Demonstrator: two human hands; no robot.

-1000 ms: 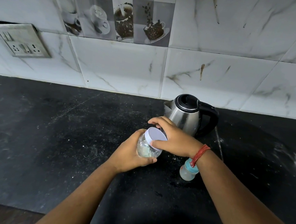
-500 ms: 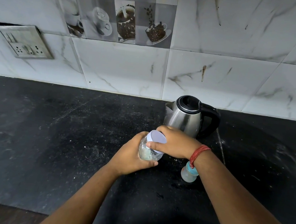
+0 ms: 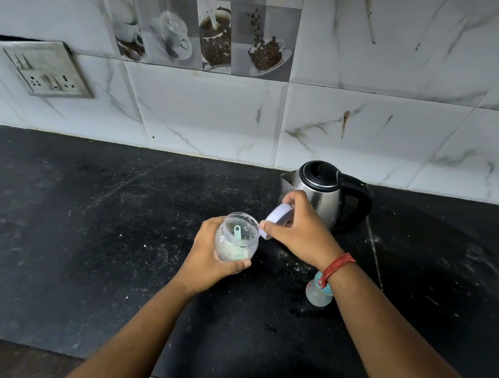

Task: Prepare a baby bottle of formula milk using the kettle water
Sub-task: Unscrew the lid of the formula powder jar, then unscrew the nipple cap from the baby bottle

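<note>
Mid-frame, my left hand [image 3: 210, 258] grips the open jar [image 3: 236, 236], what looks like a scoop [image 3: 238, 234] inside; my right hand [image 3: 302, 228] pinches its lid [image 3: 277, 219] beside the kettle [image 3: 321, 193].

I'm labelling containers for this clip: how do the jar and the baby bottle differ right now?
The jar is held off the counter in the left hand; the baby bottle stands on the counter, untouched. The jar is open, its lid gripped by the right hand; the bottle still has its blue top on. The jar has a scoop inside; none shows in the bottle. Both are clear.
</note>
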